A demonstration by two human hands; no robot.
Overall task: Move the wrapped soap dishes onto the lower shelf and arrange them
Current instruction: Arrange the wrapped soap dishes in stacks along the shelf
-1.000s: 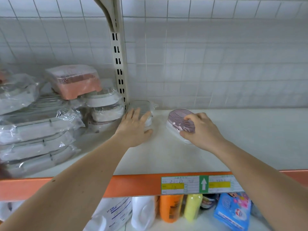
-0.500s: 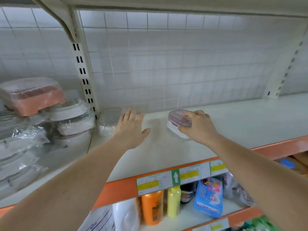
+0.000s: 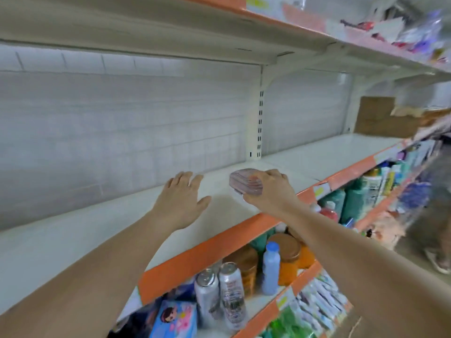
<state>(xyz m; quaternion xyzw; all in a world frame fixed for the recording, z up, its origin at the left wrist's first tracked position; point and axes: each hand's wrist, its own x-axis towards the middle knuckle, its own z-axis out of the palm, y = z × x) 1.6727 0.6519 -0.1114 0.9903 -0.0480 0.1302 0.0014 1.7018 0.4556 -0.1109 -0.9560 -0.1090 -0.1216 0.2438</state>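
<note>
The right hand (image 3: 269, 191) grips a wrapped pink soap dish (image 3: 245, 182), fingers curled over its near end. Whether the dish touches the white shelf (image 3: 102, 230) or sits just above it cannot be told. The dish is near the shelf's orange front edge (image 3: 207, 247).

The left hand (image 3: 181, 198) is beside it, to the left, palm down with fingers straight and slightly spread, holding nothing. Contact with the shelf cannot be confirmed.

Behind both hands: white gridded back panel (image 3: 109, 132) and slotted upright (image 3: 260, 123). Below the shelf: two spray cans (image 3: 220, 298), a pale blue bottle (image 3: 271, 268), an orange-lidded jar (image 3: 289, 254). A brown cardboard box (image 3: 380, 118) stands far right.
</note>
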